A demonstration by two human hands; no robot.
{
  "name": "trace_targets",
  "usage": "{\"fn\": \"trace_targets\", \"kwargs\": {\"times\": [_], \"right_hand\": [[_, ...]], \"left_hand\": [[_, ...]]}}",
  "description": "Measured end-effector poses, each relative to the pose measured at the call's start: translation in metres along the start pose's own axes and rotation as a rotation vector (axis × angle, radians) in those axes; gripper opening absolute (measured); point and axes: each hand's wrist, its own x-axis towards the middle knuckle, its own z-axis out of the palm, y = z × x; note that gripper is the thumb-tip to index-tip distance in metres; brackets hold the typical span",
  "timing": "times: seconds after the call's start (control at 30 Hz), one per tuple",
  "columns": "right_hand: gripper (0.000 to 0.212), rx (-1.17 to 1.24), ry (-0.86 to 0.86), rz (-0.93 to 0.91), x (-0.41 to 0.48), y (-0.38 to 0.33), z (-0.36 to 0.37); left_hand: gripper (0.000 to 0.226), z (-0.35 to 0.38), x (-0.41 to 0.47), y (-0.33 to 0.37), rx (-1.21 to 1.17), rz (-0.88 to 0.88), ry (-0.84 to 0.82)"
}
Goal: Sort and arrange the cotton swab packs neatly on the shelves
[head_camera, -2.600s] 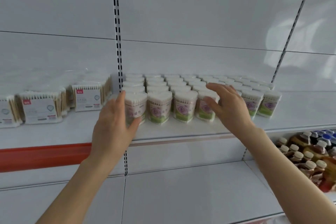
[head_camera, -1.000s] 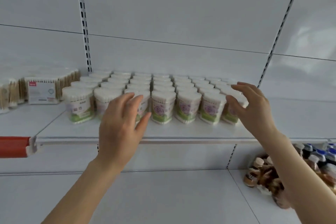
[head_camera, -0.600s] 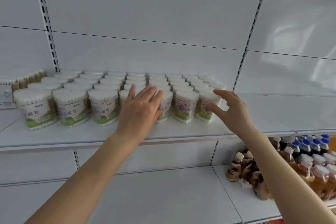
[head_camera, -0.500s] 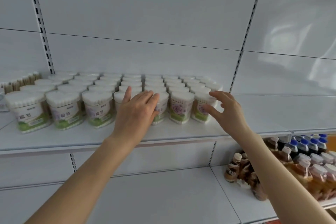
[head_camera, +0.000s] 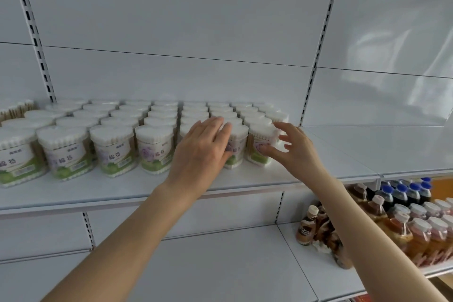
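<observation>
Mostly hidden by its load, the upper shelf (head_camera: 257, 176) shows only its bare front strip and its bare right part. It runs out of view at the left edge.

On it stands the block of cotton swab packs (head_camera: 137, 127), set in rows from the front lip back to the wall. The rear rows are washed out against the white panel, so their count is hard to make out. The packs are clear, upright tubs with white swab tips massed at the top. Each has a label with a purple flower over a green band, and its print is too blurred to read. The leftmost front pack is cut by the frame.

At the far left, behind the block, a few wooden-stick packs (head_camera: 17, 109) are only partly in view. On the lower shelf at right, the drink bottles (head_camera: 402, 218) are half covered by the right forearm.

The left hand (head_camera: 203, 147) lies flat with straight fingers against the front row. It covers almost all of one pack and overlaps the next pack (head_camera: 236, 144).

The right hand (head_camera: 294, 149) is spread loose, with its thumb tip on the label of the end pack (head_camera: 259, 140). Its fingers are just beside that pack's right side, and I cannot tell whether they touch it.
</observation>
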Motion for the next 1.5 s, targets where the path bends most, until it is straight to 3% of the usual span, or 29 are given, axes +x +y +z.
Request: {"fn": "trace_targets", "kwargs": {"times": [0.27, 0.57, 0.8, 0.97, 1.07, 1.23, 1.5], "right_hand": [[0.061, -0.013, -0.031, -0.012, 0.004, 0.001, 0.002], [0.063, 0.015, -0.052, -0.007, -0.001, -0.001, -0.002], [0.04, -0.182, 0.174, -0.275, -0.012, -0.017, 0.0], [0.042, -0.263, 0.143, -0.416, -0.009, -0.033, 0.023], [0.041, -0.3, 0.128, -0.448, -0.006, -0.034, 0.032], [0.035, -0.348, 0.128, -0.454, -0.005, -0.031, 0.036], [0.036, -0.293, 0.153, -0.482, -0.006, -0.031, 0.036]], "left_hand": [[0.049, 0.013, 0.006, 0.005, -0.009, -0.009, -0.026], [0.056, 0.01, 0.002, 0.008, -0.001, -0.026, -0.032], [0.028, -0.024, -0.063, -0.027, 0.055, -0.182, 0.134], [0.049, -0.044, -0.082, -0.049, 0.118, -0.398, 0.084], [0.058, -0.044, -0.074, -0.058, 0.121, -0.394, 0.011], [0.055, -0.04, -0.075, -0.061, 0.172, -0.399, -0.033], [0.04, -0.044, -0.082, -0.055, 0.189, -0.366, 0.059]]}}
